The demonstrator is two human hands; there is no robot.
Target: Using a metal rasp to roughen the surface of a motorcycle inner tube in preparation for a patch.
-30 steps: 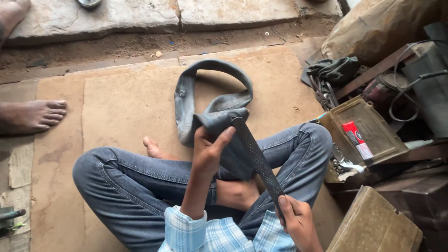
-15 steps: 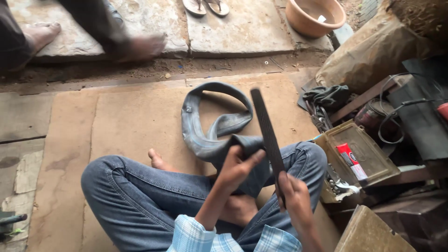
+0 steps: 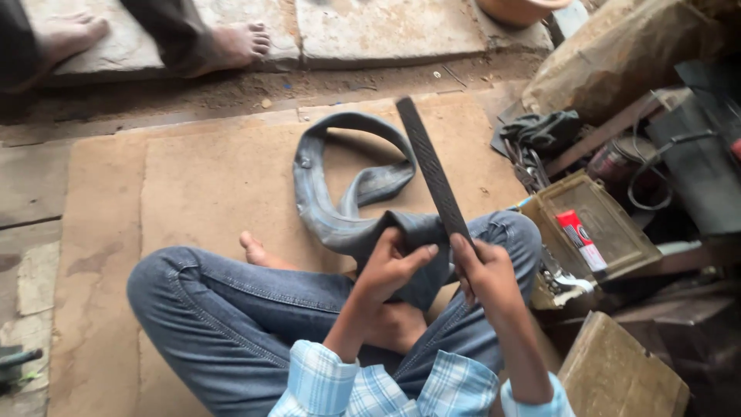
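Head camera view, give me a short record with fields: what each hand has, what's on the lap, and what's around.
left hand: left hand presses a fold of the grey inner tube on the lap
right hand: right hand grips a long dark file by its lower end, blade raised and tilted up and away
tube: rest loops out over the brown mat
posture: cross-legged, in jeans
right side: open box with a red tube inside, among clutter
top: another person's bare feet on stone slabs

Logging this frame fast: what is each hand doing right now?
Left hand: closed, gripping the grey rubber inner tube on the lap.
Right hand: closed around the long dark flat file, raised upright.
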